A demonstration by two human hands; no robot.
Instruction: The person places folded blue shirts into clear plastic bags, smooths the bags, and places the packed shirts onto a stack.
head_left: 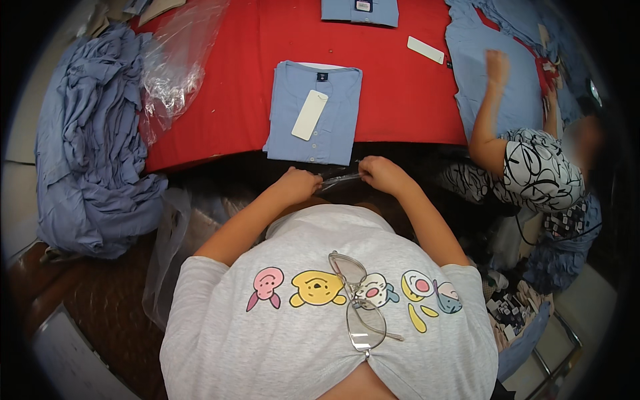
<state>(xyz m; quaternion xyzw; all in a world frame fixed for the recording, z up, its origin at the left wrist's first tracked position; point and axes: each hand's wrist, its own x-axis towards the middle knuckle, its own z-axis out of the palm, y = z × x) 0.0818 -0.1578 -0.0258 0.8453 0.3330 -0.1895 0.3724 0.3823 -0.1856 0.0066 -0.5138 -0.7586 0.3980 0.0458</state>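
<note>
My left hand (300,185) and my right hand (383,175) are both closed, pinching a transparent plastic bag (340,179) stretched between them just below the table's near edge. Most of the bag is lost against the dark space under the table. Right in front of my hands lies a folded light blue shirt (340,120), its lower edge reaching the table's edge. Resting aslant on the shirt is a white hang tag (310,115), and a dark label (323,77) shows at its neckline.
Red cloth covers the table (247,67). Crumpled plastic film (177,87) and a heap of blue garments (93,147) lie left. Another folded shirt (360,13) sits far back, near a loose white tag (425,50). At right a co-worker (540,167) handles a spread blue garment (473,80).
</note>
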